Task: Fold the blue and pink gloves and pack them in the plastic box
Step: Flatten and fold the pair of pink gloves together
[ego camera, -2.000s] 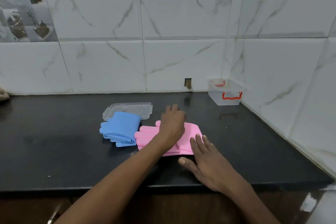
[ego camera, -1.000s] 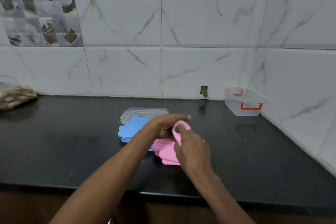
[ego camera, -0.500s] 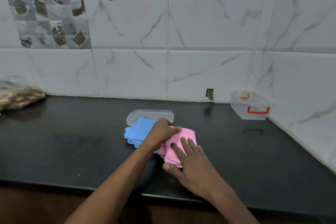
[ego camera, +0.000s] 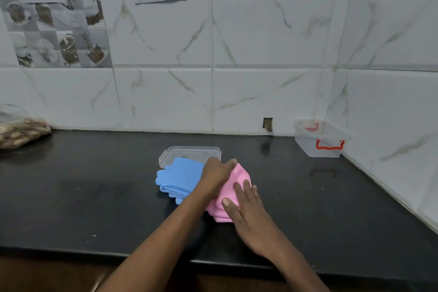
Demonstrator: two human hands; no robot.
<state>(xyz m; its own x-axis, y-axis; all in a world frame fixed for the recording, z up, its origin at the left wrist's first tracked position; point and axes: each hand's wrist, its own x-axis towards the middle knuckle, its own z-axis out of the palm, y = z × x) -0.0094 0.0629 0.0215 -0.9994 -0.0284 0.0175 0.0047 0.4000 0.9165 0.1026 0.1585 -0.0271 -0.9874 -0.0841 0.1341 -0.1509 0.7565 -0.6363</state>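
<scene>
— Where are the gloves, and what do your hands do?

— The pink gloves [ego camera: 239, 176] lie folded on the counter [ego camera: 94, 197], just beside the blue gloves [ego camera: 180, 175]. Those are folded too, just in front of the lid [ego camera: 192, 151]. My right hand [ego camera: 246, 206] is flat on the near part of the pink bundle, fingers straight, and it presses down. My left hand [ego camera: 216, 173] is bent over the far part. If it pinches the fold or only pushes, I cannot tell — the fingertips are hidden.

— How to finish this fold well?

— I think I should press from the crease outward, so the air goes out and the soft material does not spring open. Then I lift one hand at a time. The plastic box [ego camera: 320, 143] stands well apart, in the right corner by the wall — both bundles must be compact enough for it.
</scene>
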